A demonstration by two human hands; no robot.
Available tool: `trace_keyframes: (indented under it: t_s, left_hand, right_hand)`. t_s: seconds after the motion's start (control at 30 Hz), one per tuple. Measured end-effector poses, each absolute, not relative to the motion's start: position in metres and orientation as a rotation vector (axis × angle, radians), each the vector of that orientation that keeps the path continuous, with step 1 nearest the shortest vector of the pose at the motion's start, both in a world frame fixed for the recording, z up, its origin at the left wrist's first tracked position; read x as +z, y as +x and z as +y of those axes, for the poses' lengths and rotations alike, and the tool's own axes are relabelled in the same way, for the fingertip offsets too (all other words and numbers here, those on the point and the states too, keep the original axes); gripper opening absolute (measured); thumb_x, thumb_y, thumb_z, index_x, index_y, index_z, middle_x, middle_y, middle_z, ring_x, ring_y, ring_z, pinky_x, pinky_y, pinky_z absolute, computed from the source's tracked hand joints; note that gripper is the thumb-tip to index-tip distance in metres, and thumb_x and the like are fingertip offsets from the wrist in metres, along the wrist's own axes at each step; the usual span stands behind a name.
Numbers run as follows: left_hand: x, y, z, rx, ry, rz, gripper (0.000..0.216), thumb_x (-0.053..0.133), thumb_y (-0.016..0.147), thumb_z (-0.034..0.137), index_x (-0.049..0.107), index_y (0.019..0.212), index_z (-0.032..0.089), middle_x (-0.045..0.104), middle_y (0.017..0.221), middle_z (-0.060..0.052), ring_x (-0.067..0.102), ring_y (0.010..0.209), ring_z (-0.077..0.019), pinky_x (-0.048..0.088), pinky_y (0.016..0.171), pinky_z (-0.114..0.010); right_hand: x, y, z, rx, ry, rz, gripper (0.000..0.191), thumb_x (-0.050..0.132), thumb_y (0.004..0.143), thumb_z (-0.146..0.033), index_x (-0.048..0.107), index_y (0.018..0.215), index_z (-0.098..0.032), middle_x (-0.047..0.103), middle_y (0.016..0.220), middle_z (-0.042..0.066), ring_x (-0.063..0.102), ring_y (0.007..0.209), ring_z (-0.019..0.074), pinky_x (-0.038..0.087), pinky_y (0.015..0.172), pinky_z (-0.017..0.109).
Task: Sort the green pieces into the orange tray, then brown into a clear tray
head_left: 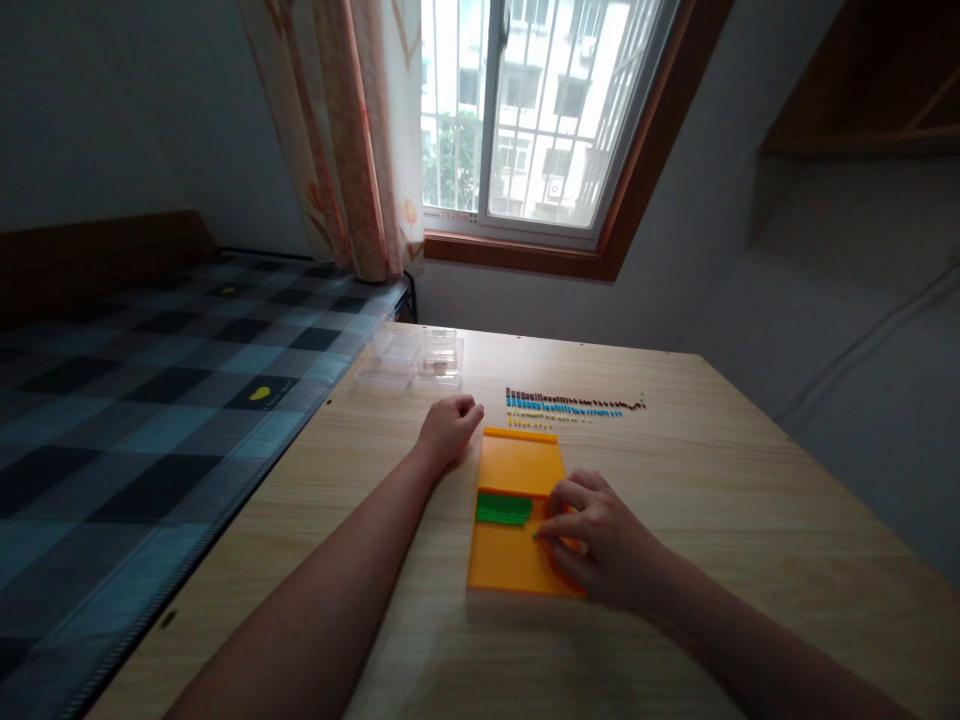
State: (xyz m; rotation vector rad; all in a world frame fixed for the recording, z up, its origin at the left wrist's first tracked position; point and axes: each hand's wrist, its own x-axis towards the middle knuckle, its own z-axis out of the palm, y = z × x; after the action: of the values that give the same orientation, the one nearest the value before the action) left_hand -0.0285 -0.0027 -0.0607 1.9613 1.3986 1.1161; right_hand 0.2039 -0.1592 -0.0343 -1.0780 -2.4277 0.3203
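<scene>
An orange tray lies on the table with a raised ridge across its middle. Thin green strips are lined up side by side against that ridge, at the tray's left. My right hand is over the tray's right side, with thumb and forefinger pinched on a small green piece close to the tray floor. Just left of the tray's far end, my left hand rests on the table, curled into a loose fist. Nothing shows in it.
Beyond the tray run rows of small dark brown pieces, blue pieces and yellow pieces. Clear plastic boxes stand at the table's far left. A bed with a checked cover adjoins the table's left edge; a window is ahead.
</scene>
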Motion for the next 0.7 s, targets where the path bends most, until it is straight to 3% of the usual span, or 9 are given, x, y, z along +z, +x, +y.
trace_keyframes:
  t_s: [0.3,0.7]
  left_hand:
    - [-0.0602,-0.0281,-0.0035,1.118,1.961,1.400,0.036,0.048,0.079,0.039,0.035,0.051,0.021,0.032,0.050,0.006,0.036,0.054,-0.0109,0.024,0.057,-0.027]
    - [-0.0611,-0.0288,-0.0030,1.116,1.956,1.409,0.035,0.048,0.079,0.039,0.035,0.051,0.021,0.032,0.050,0.006,0.037,0.054,-0.0110,0.024,0.057,-0.027]
  right_hand:
    - [-0.0368,0.1994,-0.1578,0.292,-1.135,-2.418,0.020,0.061,0.088,-0.015,0.078,0.092,-0.025,0.063,0.087,0.006,0.052,0.087,0.0210,0.041,0.082,0.039]
    - [-0.0369,0.1992,-0.1592,0.277,-1.095,-2.431,0.018,0.063,0.086,-0.016,0.078,0.091,-0.026,0.064,0.089,0.006,0.054,0.086,0.0210,0.042,0.081,0.038]
